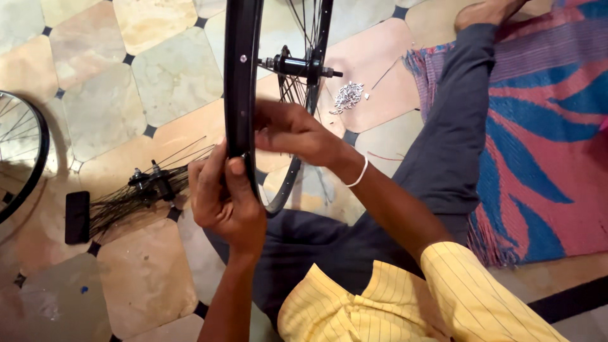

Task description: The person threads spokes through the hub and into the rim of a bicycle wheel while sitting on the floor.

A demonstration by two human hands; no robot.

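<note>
Your left hand (pixel 227 201) is closed around the black metal bicycle wheel rim (pixel 241 82), thumb pressed against its outer face and fingers wrapped behind it. The rim stands upright on edge in front of you, over your lap, with its lower curve passing between your two hands. Your right hand (pixel 292 132) is on the inner side of the rim, fingers curled together and touching it just beside your left thumb; whether they pinch something small there cannot be told. A white band (pixel 359 175) circles your right wrist.

Thin steel spokes (pixel 303 25) run from the rim to the black hub with its silver axle (pixel 301 66), which sits above your right hand.

On the tiled stone floor (pixel 158 76), a small heap of silver spoke nipples (pixel 348 96) lies just beyond the hub. To your left, a bundle of loose black spokes with two dark hubs (pixel 149 183) lies fanned out on the floor, and a flat black rectangular object (pixel 77 217) lies at its near end. Another black spoked wheel (pixel 22 152) shows partly at the far left edge. To your right, a woven mat in pink, blue and purple (pixel 544 145) covers the floor under your outstretched leg in dark grey trousers (pixel 453 133).
</note>
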